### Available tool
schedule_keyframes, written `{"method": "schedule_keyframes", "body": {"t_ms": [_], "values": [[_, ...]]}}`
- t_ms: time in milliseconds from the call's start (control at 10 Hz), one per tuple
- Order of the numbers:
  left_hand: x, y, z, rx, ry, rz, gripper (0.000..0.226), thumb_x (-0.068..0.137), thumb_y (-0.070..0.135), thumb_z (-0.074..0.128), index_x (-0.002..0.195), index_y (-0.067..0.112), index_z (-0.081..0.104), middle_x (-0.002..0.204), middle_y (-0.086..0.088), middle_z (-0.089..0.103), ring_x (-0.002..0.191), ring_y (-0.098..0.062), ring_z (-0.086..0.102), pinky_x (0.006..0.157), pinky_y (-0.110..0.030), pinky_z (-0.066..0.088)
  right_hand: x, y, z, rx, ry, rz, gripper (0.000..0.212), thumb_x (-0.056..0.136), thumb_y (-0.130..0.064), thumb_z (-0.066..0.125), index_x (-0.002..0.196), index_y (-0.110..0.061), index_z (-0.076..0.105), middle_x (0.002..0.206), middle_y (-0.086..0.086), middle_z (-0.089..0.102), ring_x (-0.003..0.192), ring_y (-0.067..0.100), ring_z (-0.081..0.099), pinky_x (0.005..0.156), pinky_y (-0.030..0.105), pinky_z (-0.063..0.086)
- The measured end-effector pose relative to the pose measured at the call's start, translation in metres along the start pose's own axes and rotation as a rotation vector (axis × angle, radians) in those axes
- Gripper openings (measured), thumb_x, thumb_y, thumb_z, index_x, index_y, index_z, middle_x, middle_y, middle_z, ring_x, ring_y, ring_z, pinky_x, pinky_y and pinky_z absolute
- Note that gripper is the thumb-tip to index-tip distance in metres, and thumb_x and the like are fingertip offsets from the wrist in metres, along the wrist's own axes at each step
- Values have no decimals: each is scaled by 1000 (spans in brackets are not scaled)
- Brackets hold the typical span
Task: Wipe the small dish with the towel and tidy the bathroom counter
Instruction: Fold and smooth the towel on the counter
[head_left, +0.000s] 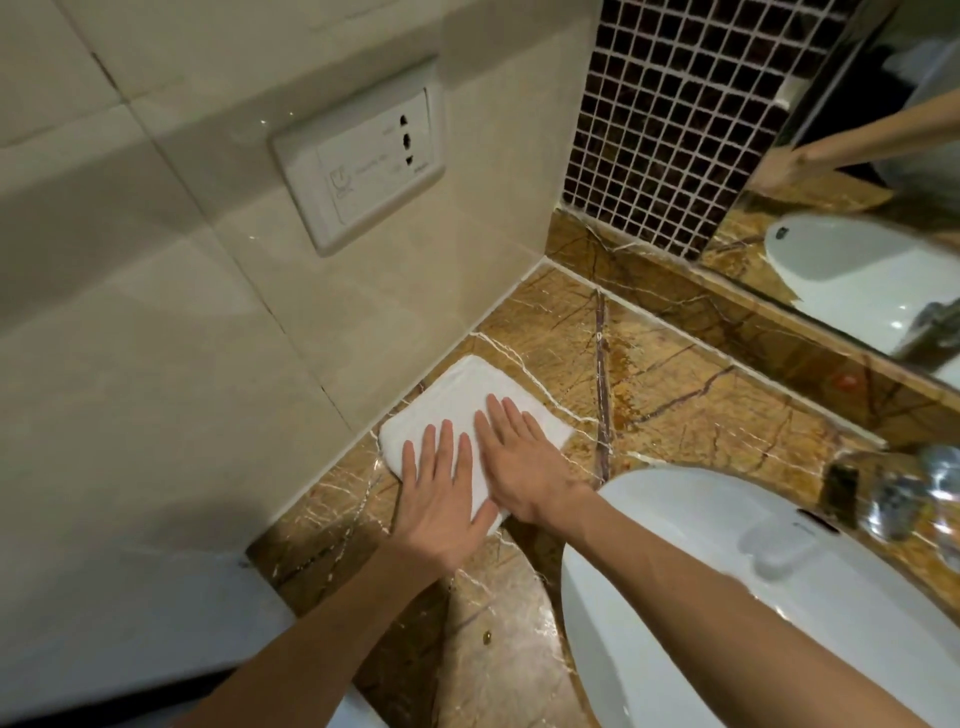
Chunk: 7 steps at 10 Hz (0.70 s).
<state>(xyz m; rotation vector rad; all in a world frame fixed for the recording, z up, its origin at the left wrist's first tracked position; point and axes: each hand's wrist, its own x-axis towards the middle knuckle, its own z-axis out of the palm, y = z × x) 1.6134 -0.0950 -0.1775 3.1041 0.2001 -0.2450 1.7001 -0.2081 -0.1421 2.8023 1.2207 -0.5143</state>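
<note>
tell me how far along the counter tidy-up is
Looks near the end. Done: the white towel lies folded flat on the marble counter against the wall. In hand: left hand and right hand press it flat, palms open. Left: no small dish is in view, so I cannot confirm it was wiped.

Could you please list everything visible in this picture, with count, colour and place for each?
towel: one, white, folded flat on the counter by the left wall
counter: one, brown veined marble, running from the wall to the mirror
sink: one, white, lower right
faucet: one, chrome, right edge behind the sink
wall socket: one, white, on the beige tiled wall
mosaic tiles: one panel, dark brown, top centre
mirror: one, upper right
left hand: one, flat on the towel
right hand: one, flat on the towel
</note>
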Motion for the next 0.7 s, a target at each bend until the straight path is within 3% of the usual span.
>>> {"method": "schedule_keyframes", "body": {"t_ms": [200,500,600,700], "values": [[10,-3,2,-43,19,-76,87,79,63,-5,149,11,-7,157,-16,-16,144,-34,-20,113,-51,-20,20,3,-6,-21,-15,-39,70,100,-25,36,151,-5,-7,159,19,-14,147,33,-12,120,43,-1],[18,-14,-3,-52,8,-86,86,80,63,-8,149,12,-10,158,-16,-15,144,-33,-21,113,-50,-20,32,-1,-19,-8,-47,-39,69,99,-22,35,151,-5,-8,159,18,-15,147,32,-13,121,43,0],[18,-17,-7,-51,-6,-56,84,80,64,-7,150,17,-6,160,-12,-12,145,-31,-18,114,-50,-17,30,-1,-23,68,-30,-21,63,101,-20,33,152,-7,-2,160,17,-10,148,30,-9,120,42,1],[24,-27,-24,-75,38,-83,79,83,62,1,150,22,12,161,-10,3,147,-32,-1,116,-52,-3,25,-1,-30,136,1,16,65,99,-13,40,152,-6,3,161,18,-4,148,32,-4,120,41,3]]}}
